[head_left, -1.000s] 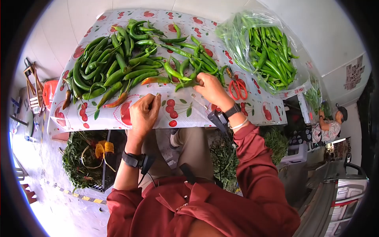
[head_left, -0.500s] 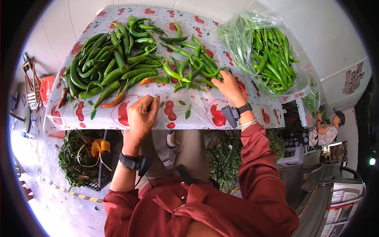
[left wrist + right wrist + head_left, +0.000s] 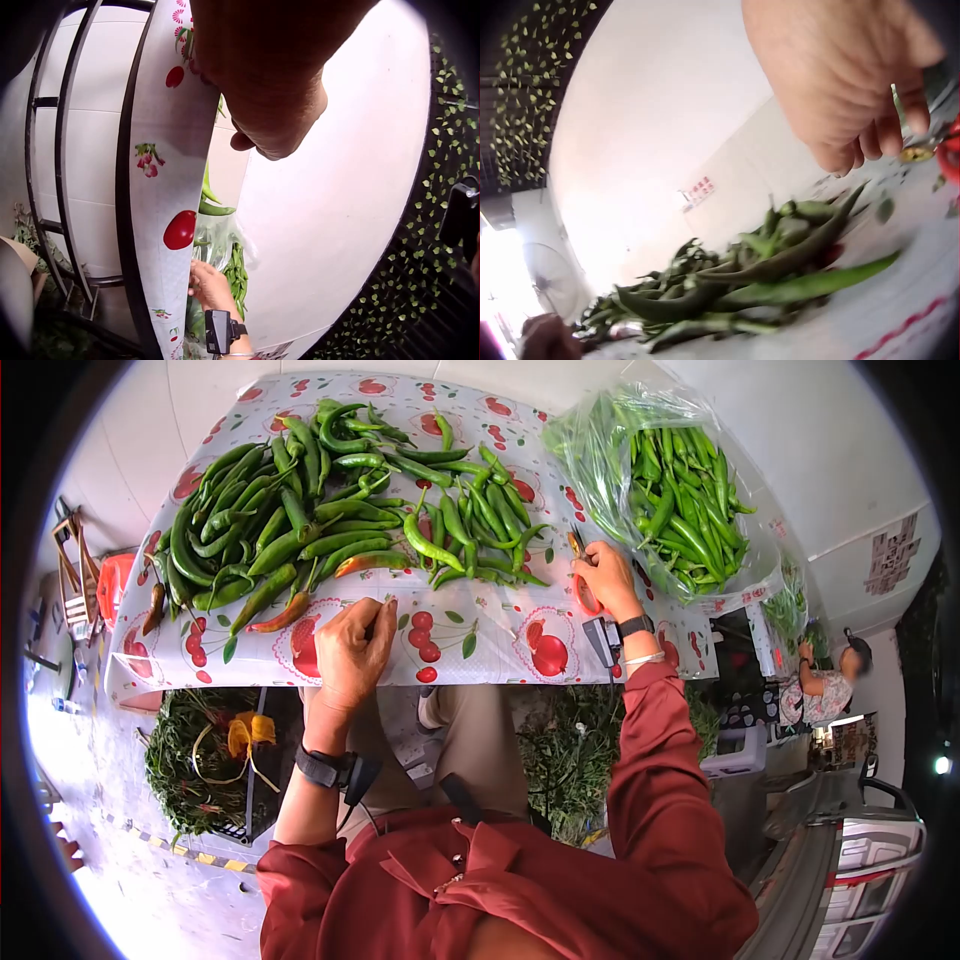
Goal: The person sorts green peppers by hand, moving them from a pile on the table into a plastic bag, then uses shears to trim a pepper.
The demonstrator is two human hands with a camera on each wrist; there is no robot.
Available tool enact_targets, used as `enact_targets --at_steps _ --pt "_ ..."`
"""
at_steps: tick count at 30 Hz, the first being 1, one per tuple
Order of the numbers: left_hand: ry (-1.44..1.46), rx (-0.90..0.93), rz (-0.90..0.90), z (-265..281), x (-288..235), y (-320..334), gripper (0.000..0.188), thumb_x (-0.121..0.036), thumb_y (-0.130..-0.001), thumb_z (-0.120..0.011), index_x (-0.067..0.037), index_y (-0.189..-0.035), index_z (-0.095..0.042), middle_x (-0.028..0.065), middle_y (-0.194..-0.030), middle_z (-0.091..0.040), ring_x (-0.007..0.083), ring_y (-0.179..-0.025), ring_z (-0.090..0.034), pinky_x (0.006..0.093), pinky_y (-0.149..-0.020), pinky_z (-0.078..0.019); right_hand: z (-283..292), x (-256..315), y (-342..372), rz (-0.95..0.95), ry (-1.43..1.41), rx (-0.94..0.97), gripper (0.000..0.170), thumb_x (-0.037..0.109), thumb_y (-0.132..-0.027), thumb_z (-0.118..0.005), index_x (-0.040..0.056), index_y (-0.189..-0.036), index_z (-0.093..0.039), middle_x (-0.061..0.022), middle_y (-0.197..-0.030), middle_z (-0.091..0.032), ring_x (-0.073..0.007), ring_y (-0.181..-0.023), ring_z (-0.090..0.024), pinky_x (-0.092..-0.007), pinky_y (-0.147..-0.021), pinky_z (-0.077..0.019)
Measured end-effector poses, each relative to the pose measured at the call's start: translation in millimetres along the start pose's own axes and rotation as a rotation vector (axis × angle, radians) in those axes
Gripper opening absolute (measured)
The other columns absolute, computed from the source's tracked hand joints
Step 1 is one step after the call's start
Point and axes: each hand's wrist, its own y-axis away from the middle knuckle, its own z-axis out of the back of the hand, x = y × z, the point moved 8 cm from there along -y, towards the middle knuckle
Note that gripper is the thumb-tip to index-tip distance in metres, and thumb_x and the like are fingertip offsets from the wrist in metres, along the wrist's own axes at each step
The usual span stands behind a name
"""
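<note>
In the head view the left hand (image 3: 352, 650) stays near the table's front edge, its fingers curled in and nothing visible in it; the left wrist view shows it (image 3: 274, 112) from behind. The right hand (image 3: 608, 582) is over the scissors, whose red handles (image 3: 583, 596) show beside its fingers. In the right wrist view its fingers hang bent next to the scissors' pivot (image 3: 917, 154); firm contact cannot be told. Green chillies (image 3: 240, 510) lie piled at the left, and a smaller group (image 3: 470, 530) lies left of the right hand.
A clear plastic bag (image 3: 600, 470) with green chillies (image 3: 690, 510) stands at the table's back right. The patterned tablecloth (image 3: 450, 660) covers the table. Crates of greenery (image 3: 195, 760) are below the front edge. Another person (image 3: 828, 680) is at the far right.
The right hand has moved right, away from the smaller chilli group, to the scissors. A chilli near it now lies with that group. The left hand has hardly moved.
</note>
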Motion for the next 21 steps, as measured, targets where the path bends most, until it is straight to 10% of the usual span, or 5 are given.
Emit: enact_targets --at_steps 21 --pt "-0.059 0.019 0.000 -1.3 1.0 -0.1 0.025 -0.015 -0.082 -0.065 -0.002 -0.065 -0.052 0.0131 -0.058 -0.052 0.0304 -0.050 -0.050 0.0361 -0.048 -0.0395 -11.4 -1.5 -13.0 0.050 -0.124 0.036 0.020 0.021 -0.074 -0.066 0.0010 -0.073 -0.062 -0.0132 -0.067 -0.063 -0.0264 -0.063 -0.061 -0.0372 -0.061 -0.0462"
